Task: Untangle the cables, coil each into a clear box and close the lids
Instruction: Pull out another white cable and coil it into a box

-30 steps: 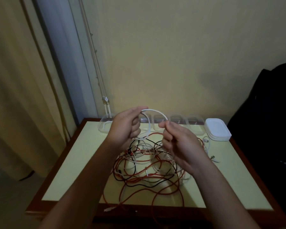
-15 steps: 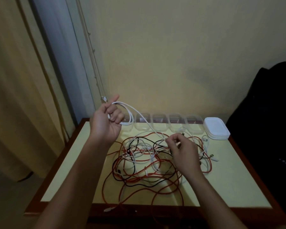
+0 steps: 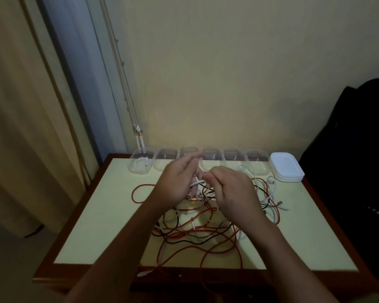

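Head view: left hand [image 3: 176,185] pinches a white cable [image 3: 198,182] above the tangle [image 3: 193,234], blurred right hand [image 3: 235,193] seemingly gripping it too.

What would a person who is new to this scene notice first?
A tangle of red, black and white cables lies on the table. Above it the left hand and right hand hold a white cable between them. Along the far edge stand clear boxes, with white lids stacked at the right.
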`<state>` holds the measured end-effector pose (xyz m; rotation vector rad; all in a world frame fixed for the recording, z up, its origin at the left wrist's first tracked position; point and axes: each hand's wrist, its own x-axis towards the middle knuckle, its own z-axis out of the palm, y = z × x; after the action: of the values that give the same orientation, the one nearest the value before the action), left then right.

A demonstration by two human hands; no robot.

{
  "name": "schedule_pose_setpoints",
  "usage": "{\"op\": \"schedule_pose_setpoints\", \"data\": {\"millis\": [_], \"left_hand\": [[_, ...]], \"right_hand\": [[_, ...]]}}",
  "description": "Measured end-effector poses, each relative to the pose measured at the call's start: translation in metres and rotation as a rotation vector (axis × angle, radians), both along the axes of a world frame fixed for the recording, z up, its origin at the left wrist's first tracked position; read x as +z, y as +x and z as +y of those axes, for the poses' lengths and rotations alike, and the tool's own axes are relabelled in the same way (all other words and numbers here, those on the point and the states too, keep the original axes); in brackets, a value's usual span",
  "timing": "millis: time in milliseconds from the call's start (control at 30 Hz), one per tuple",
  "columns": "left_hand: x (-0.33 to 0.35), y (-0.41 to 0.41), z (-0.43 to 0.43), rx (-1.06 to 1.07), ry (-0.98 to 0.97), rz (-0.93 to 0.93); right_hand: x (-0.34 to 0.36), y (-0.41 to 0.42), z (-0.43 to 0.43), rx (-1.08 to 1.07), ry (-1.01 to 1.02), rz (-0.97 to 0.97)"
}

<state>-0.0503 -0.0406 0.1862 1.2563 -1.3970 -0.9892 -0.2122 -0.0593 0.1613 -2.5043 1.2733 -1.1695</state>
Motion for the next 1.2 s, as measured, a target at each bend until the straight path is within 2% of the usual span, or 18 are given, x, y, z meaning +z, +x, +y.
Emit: {"op": "schedule_pose_setpoints", "data": {"millis": [67,167,267,400,467,533,700,767,900,1067,1200], "left_hand": [[-0.004,-0.007,0.002,-0.046,0.108,0.082],[0.0,-0.013,0.004,-0.141,0.249,0.453],[0.004,-0.009,0.004,-0.207,0.29,0.698],[0.006,-0.004,0.005,-0.24,0.34,0.891],[0.003,-0.005,0.004,-0.233,0.323,0.912],[-0.003,-0.006,0.002,-0.196,0.282,0.861],[-0.015,-0.009,0.003,-0.118,0.167,0.482],[-0.014,-0.01,0.004,-0.108,0.15,0.398],[-0.012,-0.009,0.001,-0.091,0.217,0.561],[-0.009,0.005,-0.004,-0.029,0.275,0.774],[-0.004,0.033,-0.007,0.009,0.278,0.968]], "right_hand": [[0.004,-0.001,-0.005,0.005,-0.011,-0.064],[0.007,-0.003,-0.011,-0.009,0.051,-0.167],[0.005,-0.007,-0.011,-0.045,0.151,-0.241],[0.003,-0.007,-0.001,0.053,0.426,-0.409],[0.003,-0.004,0.003,0.13,0.533,-0.459],[0.001,-0.002,0.002,0.155,0.532,-0.471],[-0.005,0.0,-0.007,0.113,0.463,-0.413],[-0.003,0.002,-0.009,0.123,0.475,-0.403],[0.0,0.0,-0.011,0.189,0.521,-0.407],[-0.003,-0.014,-0.02,0.158,0.517,-0.367],[-0.038,-0.039,-0.036,0.034,0.479,-0.09]]}}
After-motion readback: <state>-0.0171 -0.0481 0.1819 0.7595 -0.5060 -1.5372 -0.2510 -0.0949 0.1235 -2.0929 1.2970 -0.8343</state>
